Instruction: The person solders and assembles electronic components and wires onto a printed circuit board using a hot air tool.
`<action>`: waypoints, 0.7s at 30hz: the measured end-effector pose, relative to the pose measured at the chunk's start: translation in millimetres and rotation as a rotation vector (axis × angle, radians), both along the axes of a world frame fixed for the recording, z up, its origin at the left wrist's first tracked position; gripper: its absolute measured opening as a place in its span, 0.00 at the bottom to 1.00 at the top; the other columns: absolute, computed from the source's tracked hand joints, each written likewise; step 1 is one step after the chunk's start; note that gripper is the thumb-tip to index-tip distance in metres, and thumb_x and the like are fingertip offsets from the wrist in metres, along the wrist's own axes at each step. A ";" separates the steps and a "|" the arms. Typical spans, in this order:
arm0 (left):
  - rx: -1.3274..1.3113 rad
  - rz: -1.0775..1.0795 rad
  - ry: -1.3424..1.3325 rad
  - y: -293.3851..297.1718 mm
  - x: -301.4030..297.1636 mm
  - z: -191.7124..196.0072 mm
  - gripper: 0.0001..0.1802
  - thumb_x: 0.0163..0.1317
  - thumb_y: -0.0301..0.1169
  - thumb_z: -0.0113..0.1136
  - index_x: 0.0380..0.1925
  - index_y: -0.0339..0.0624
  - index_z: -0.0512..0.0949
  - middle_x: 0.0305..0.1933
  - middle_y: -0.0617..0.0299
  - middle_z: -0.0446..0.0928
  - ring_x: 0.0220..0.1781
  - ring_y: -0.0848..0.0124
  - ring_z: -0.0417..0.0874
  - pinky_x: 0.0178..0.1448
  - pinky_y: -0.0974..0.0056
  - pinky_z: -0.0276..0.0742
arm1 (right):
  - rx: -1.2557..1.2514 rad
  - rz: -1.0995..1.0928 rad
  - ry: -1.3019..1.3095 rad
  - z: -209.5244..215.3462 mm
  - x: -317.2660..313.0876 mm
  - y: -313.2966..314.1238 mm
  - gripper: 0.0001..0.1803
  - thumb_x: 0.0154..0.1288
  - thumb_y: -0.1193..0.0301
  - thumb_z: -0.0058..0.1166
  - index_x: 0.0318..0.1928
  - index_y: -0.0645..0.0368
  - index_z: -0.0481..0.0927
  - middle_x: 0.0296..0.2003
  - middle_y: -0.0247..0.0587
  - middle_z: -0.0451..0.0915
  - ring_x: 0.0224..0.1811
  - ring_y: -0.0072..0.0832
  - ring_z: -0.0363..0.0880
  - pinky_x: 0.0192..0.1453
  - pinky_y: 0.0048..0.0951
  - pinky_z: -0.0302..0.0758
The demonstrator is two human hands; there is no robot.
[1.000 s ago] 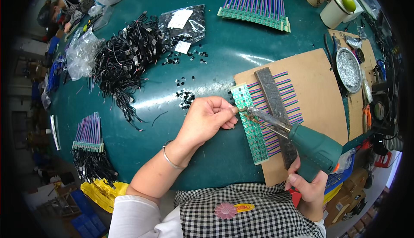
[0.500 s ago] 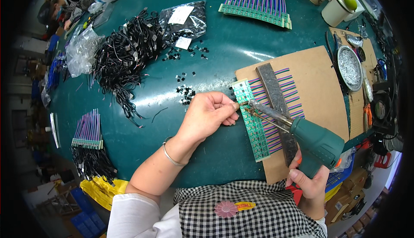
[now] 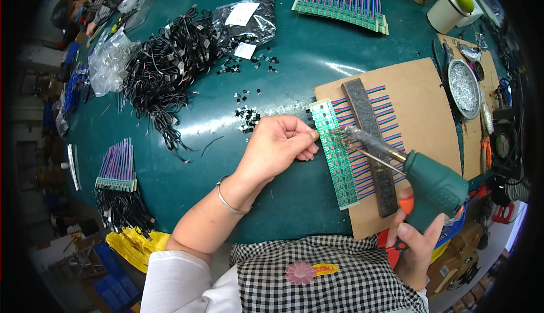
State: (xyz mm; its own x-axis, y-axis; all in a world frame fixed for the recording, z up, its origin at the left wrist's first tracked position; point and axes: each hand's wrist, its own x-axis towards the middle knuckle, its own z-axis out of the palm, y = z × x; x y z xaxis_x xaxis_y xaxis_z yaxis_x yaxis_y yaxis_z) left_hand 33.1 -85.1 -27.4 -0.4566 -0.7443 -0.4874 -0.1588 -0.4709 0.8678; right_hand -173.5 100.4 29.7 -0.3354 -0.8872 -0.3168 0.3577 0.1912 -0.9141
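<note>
My right hand [image 3: 418,238] grips a green soldering gun [image 3: 437,185] by its handle, near an orange trigger. The gun's metal tip and thin feed tube hang over a green circuit board panel [image 3: 339,165]. My left hand [image 3: 279,146] is closed in a pinch at the panel's left edge; whatever is between the fingertips is too small to make out. Striped wires [image 3: 378,121] run rightward from the panel, and a dark metal bar [image 3: 371,146] lies across them. Under these is a sheet of cardboard [image 3: 428,115]. Small black components [image 3: 248,119] lie scattered beyond my left hand.
A heap of black cables [image 3: 167,66] and a bag of black parts [image 3: 246,21] occupy the far left. Another wired board panel [image 3: 343,14] lies at the back, another [image 3: 117,181] at the left. A round metal dish [image 3: 463,89] and a white cup [image 3: 446,13] stand right.
The soldering gun has drawn back to the right, its tip moving from beside my left fingertips to over the panel's wire side. My left hand keeps its pinch at the panel's edge.
</note>
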 end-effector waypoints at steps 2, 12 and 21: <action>-0.006 -0.001 0.006 0.8 -0.1 0.5 0.07 0.58 0.26 0.57 0.26 0.32 0.77 0.23 0.59 0.79 0.23 0.77 0.78 0.30 0.74 0.77 | -0.013 -0.104 0.105 1.0 5.7 -8.3 0.33 0.46 0.72 0.61 0.49 0.77 0.59 0.28 0.49 0.72 0.12 0.26 0.70 0.11 0.22 0.69; -0.005 0.004 0.002 0.7 0.3 0.0 0.06 0.59 0.26 0.57 0.27 0.33 0.78 0.24 0.59 0.79 0.23 0.77 0.78 0.30 0.74 0.76 | -0.462 -0.353 0.123 -6.6 -60.3 -21.1 0.31 0.58 0.72 0.53 0.58 0.72 0.57 0.21 0.38 0.68 0.13 0.21 0.67 0.14 0.18 0.64; -0.323 0.069 -0.234 -30.6 38.1 22.2 0.08 0.59 0.26 0.57 0.35 0.32 0.79 0.28 0.59 0.80 0.27 0.77 0.79 0.30 0.75 0.74 | -0.162 -0.525 0.502 -18.9 -77.8 -22.1 0.24 0.62 0.73 0.48 0.57 0.69 0.63 0.20 0.34 0.66 0.16 0.19 0.66 0.20 0.17 0.64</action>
State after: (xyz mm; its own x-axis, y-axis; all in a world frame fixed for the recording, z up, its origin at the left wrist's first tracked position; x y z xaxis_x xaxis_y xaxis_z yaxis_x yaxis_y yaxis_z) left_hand 71.2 -115.7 -5.2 -0.3043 -0.9011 -0.3088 -0.3475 -0.1968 0.9168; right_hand -251.3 78.3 10.9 -0.7979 -0.5931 0.1077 -0.1036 -0.0411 -0.9938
